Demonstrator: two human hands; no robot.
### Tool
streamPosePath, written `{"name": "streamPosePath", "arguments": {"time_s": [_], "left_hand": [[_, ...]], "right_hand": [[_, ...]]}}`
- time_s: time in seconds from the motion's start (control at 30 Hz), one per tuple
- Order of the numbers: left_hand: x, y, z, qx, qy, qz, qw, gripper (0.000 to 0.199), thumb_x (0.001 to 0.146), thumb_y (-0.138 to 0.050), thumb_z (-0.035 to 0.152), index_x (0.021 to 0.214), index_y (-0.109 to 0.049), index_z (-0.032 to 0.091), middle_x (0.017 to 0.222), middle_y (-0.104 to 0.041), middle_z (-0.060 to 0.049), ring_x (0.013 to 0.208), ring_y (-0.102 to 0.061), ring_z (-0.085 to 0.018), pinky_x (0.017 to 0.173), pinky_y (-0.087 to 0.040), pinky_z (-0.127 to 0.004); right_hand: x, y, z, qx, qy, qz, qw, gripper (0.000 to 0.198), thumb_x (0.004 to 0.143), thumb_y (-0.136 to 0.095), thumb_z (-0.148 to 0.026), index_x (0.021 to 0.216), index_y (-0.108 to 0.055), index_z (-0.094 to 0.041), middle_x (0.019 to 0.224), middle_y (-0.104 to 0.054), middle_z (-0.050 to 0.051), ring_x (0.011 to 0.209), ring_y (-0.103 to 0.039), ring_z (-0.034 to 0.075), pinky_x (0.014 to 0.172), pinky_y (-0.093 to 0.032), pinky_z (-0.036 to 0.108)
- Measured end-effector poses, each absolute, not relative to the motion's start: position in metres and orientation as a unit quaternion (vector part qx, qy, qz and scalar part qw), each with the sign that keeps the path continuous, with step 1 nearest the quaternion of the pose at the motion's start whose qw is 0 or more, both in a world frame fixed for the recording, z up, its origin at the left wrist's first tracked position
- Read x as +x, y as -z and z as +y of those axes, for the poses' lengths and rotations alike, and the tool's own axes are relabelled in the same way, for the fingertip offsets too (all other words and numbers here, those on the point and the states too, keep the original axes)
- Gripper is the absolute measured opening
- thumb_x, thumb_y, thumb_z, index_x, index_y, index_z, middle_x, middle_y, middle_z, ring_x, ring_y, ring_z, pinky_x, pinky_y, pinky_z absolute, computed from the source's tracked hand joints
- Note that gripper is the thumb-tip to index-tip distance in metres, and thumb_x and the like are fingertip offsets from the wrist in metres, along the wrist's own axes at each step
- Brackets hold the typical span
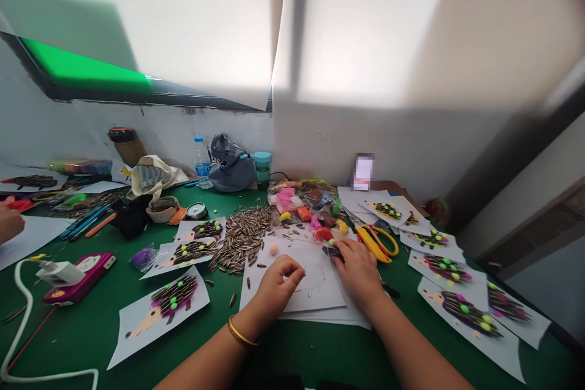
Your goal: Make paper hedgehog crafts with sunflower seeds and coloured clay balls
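Note:
Over the lower part of a white sheet (pixel 326 292) with a faint pencil outline, my left hand (pixel 280 283) is closed, thumb against curled fingers; whatever it may hold is too small to make out. My right hand (pixel 359 271) rests on the sheet's right side, its fingers closed round a small black lump (pixel 333 251). A peach-coloured ball (pixel 273 249) lies on the sheet above my left hand. Just beyond are bags of coloured modelling clay (pixel 304 210) and a heap of sunflower seeds (pixel 244 234). Yellow-handled scissors (pixel 375 244) lie beyond my right hand.
Seed-covered hedgehog pictures lie left (pixel 173 298) and right (pixel 470 311). A purple power strip (pixel 85 277) with a white charger and cable stands at left. Bottle (pixel 201 161), blue bag (pixel 233 170) and phone (pixel 363 172) line the back. Another person's hand (pixel 10 222) shows far left.

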State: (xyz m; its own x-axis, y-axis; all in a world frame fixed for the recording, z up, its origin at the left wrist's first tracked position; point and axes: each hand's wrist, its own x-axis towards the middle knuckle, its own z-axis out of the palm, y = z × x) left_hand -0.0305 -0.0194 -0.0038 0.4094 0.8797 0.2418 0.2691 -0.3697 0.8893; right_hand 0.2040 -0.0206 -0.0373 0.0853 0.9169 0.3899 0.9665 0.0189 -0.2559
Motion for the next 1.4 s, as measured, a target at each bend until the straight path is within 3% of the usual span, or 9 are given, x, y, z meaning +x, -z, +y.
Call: {"name": "streamPosePath", "arguments": {"time_s": [0.17,0.23,0.4,0.53,0.87,1.17,1.4], "left_hand": [[-0.031,0.003,-0.021,0.731,-0.393,0.375,0.413,0.021,0.083,-0.064,0.036,0.075,-0.062,0.017,0.079,-0.059,-0.003,0.078,-0.055,-0.017,0.075,-0.044,-0.029],[-0.031,0.004,-0.023,0.737,-0.396,0.369,0.404,0.021,0.086,-0.06,0.036,0.077,-0.062,0.017,0.08,-0.059,-0.003,0.079,-0.055,-0.017,0.077,-0.044,-0.029],[-0.03,0.005,-0.027,0.757,-0.388,0.362,0.381,0.028,0.092,-0.054,0.04,0.076,-0.061,0.018,0.083,-0.057,-0.003,0.081,-0.054,-0.016,0.078,-0.043,-0.028],[-0.029,0.007,-0.028,0.764,-0.38,0.357,0.381,0.032,0.093,-0.053,0.044,0.076,-0.062,0.018,0.084,-0.057,-0.003,0.082,-0.054,-0.015,0.078,-0.044,-0.027],[-0.024,0.004,-0.027,0.74,-0.371,0.348,0.44,0.038,0.088,-0.057,0.05,0.073,-0.067,0.017,0.077,-0.059,-0.003,0.078,-0.056,-0.016,0.075,-0.044,-0.028],[-0.025,0.004,-0.021,0.659,-0.339,0.328,0.586,0.037,0.076,-0.07,0.051,0.073,-0.069,0.015,0.073,-0.059,-0.001,0.074,-0.054,-0.015,0.073,-0.042,-0.027],[-0.025,0.002,-0.025,0.677,-0.349,0.336,0.553,0.034,0.08,-0.068,0.048,0.071,-0.068,0.015,0.073,-0.059,-0.001,0.074,-0.054,-0.015,0.072,-0.043,-0.026]], "right_hand": [[0.197,0.027,-0.031,-0.657,0.072,-0.683,0.31,0.042,0.083,-0.051,-0.018,0.123,-0.061,-0.022,0.125,-0.06,0.011,0.117,-0.051,0.029,0.098,-0.037,0.049],[0.188,0.02,-0.041,-0.596,0.062,-0.712,0.365,0.036,0.085,-0.051,-0.02,0.119,-0.063,-0.023,0.121,-0.06,0.01,0.114,-0.053,0.028,0.098,-0.039,0.047],[0.16,0.01,-0.062,-0.439,-0.049,-0.784,0.436,0.021,0.09,-0.06,-0.032,0.108,-0.067,-0.026,0.099,-0.063,0.007,0.095,-0.058,0.023,0.085,-0.047,0.039],[0.151,0.011,-0.065,-0.426,-0.119,-0.761,0.476,0.015,0.09,-0.062,-0.03,0.102,-0.068,-0.025,0.093,-0.063,0.005,0.09,-0.058,0.02,0.081,-0.049,0.035],[0.153,0.016,-0.063,-0.413,-0.119,-0.746,0.508,0.005,0.088,-0.065,-0.024,0.09,-0.07,-0.024,0.082,-0.061,0.004,0.08,-0.056,0.019,0.075,-0.047,0.035],[0.154,0.011,-0.064,-0.393,-0.071,-0.76,0.513,0.002,0.088,-0.065,-0.021,0.088,-0.067,-0.022,0.081,-0.063,0.004,0.078,-0.055,0.019,0.072,-0.044,0.035],[0.154,0.008,-0.065,-0.381,-0.029,-0.768,0.514,0.003,0.088,-0.064,-0.019,0.088,-0.066,-0.022,0.079,-0.063,0.003,0.076,-0.054,0.018,0.071,-0.042,0.035]]}}
